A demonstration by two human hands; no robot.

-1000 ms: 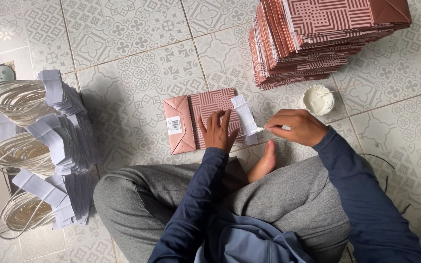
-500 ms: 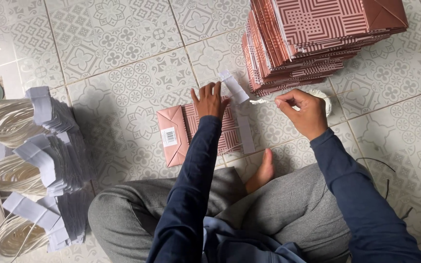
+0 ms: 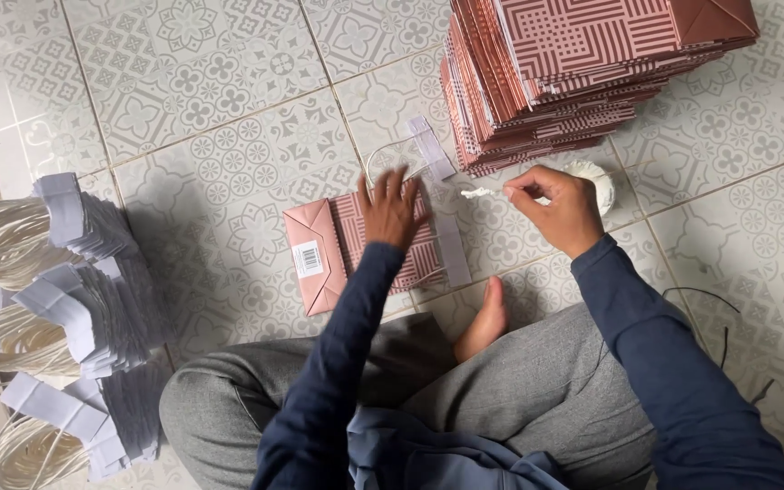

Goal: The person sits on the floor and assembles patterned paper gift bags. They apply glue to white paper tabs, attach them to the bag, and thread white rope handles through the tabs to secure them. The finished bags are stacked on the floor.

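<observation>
**Handle strip going onto a flat bag**

Since the earlier picture, the right hand (image 3: 563,207) has drawn back from the glue pot (image 3: 602,181), pinching a small glue stick (image 3: 481,192). The left hand (image 3: 394,210), fingers spread, presses the flat paper bag (image 3: 327,256) on the floor (image 3: 183,118). The bag's long axis runs left to right, folded bottom pointing left. The white handle strip (image 3: 451,249) lies across its right end, seemingly not yet glued; a tall stack of bags (image 3: 573,73) stands far right.

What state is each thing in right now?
Paper bag: flat on the floor, folded, pinned under left hand.
Bag stack: flat, piled high, untouched.
Right hand: pinch grip on a white-tipped glue stick.
Glue pot: open, behind the right hand.
Handle bundles: heaped, untouched.
</observation>
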